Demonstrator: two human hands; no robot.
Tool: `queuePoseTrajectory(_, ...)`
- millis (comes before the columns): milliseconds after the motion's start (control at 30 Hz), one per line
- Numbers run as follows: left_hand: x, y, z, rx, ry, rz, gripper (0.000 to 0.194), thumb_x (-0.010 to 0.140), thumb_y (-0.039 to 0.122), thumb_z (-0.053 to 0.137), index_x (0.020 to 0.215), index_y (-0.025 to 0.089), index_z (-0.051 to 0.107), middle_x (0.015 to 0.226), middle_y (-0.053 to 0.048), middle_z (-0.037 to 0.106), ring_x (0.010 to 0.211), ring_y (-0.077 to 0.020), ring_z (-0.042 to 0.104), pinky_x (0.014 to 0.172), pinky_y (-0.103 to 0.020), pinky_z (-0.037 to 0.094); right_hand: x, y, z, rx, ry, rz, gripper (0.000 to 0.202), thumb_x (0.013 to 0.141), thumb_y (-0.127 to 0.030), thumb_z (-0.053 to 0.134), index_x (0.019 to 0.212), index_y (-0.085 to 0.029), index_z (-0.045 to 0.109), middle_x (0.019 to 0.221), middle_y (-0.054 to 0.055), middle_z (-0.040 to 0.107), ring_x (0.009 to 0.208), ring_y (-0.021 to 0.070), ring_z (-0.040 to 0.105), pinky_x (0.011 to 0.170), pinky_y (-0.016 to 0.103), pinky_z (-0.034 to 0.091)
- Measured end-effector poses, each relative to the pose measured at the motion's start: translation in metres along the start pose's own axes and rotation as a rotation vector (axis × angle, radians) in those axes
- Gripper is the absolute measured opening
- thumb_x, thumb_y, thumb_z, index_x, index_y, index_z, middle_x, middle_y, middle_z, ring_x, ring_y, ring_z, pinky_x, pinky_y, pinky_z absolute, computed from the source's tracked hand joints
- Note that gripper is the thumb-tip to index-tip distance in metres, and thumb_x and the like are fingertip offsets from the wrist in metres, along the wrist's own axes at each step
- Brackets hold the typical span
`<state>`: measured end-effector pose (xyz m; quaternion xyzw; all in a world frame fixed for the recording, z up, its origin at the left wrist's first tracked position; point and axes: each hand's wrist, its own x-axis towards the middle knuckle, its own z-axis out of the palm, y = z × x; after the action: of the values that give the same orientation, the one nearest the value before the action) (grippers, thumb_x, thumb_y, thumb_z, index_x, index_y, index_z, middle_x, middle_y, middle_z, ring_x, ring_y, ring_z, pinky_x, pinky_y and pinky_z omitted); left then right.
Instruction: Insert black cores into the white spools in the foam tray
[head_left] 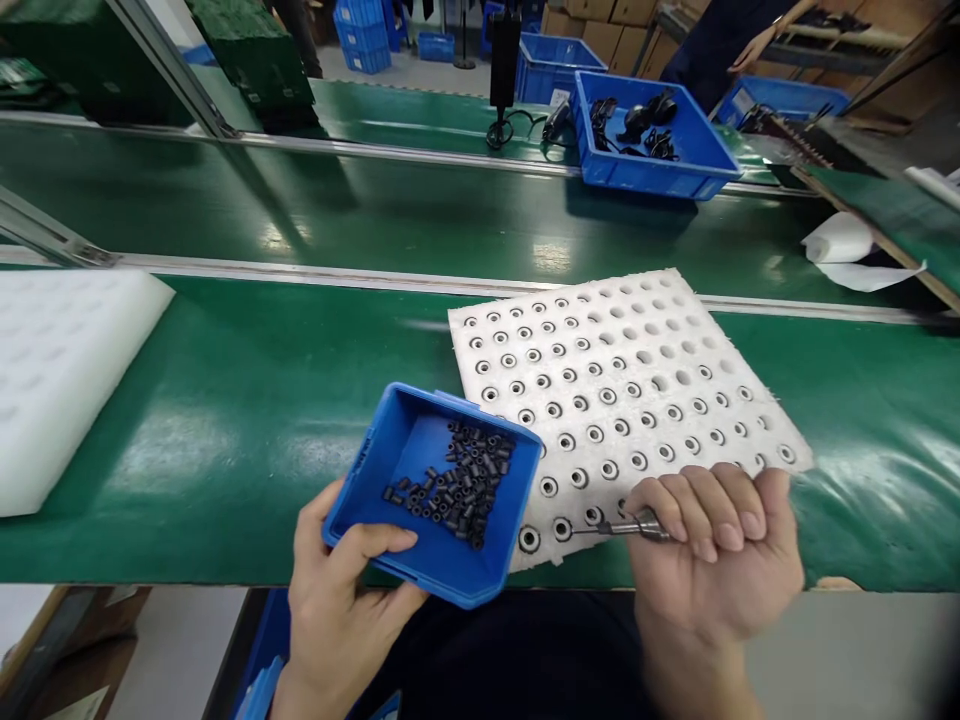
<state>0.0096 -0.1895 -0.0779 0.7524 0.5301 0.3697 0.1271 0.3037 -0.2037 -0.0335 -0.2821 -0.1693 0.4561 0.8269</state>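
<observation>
No text legible. White label (560, 97) on crate (534, 84) at back: marks too small to read. Pale label (742, 101) on bin (806, 97), upper right: unreadable. Brand, number, sign: none readable.

Green worktop (247, 400), holed white foam sheet (627, 409), white slab (67, 390) at left

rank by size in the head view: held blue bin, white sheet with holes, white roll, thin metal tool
1. White sheet with holes
2. Held blue bin
3. White roll
4. Thin metal tool, partly hidden in the right hand
The roll lies farther off: real size unsure.
</observation>
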Motion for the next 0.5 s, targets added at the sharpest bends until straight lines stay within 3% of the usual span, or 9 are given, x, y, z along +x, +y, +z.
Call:
queuePoseTrajectory(167,0.006,0.022,0.008,-0.004,-0.008,0.148,0.011,0.086,0.022,0.079,0.089,0.026,0.069,0.143,-0.009,0.049,0.114,-0.0235,0.069,0.084,-0.031,0.064,-0.008,0.003,0.02,0.031,-0.102,-0.051,0.059,0.109,-0.041,0.056,0.061,-0.022,0.028,0.045,-0.011,0.021,0.035,0.0051,0.019,0.041,0.02,0.034)
queuePoseTrajectory(333,0.011,0.043,0.007,-0.006,-0.049,0.261,0.009,0.092,0.02,0.075,0.088,0.026,0.07,0.143,-0.01,0.045,0.114,-0.0186,0.067,0.087,-0.025,0.063,-0.035,0.001,0.032,-0.301,-0.274,-0.228,0.064,0.11,-0.053,0.052,0.058,-0.021,0.033,0.044,-0.008,0.03,0.037,0.0091,0.032,0.045,0.029,0.039)
queuePoseTrajectory(500,0.006,0.05,0.008,-0.044,-0.041,0.254,0.006,0.095,0.023,0.072,0.09,0.026,0.071,0.147,-0.011,0.047,0.123,-0.023,0.066,0.09,-0.029,0.064,-0.055,-0.011,0.019,-0.655,-0.465,-0.191,0.044,0.107,-0.038,0.055,0.069,-0.022,0.039,0.051,-0.004,0.049,0.048,0.0151,0.052,0.05,0.034,0.048)
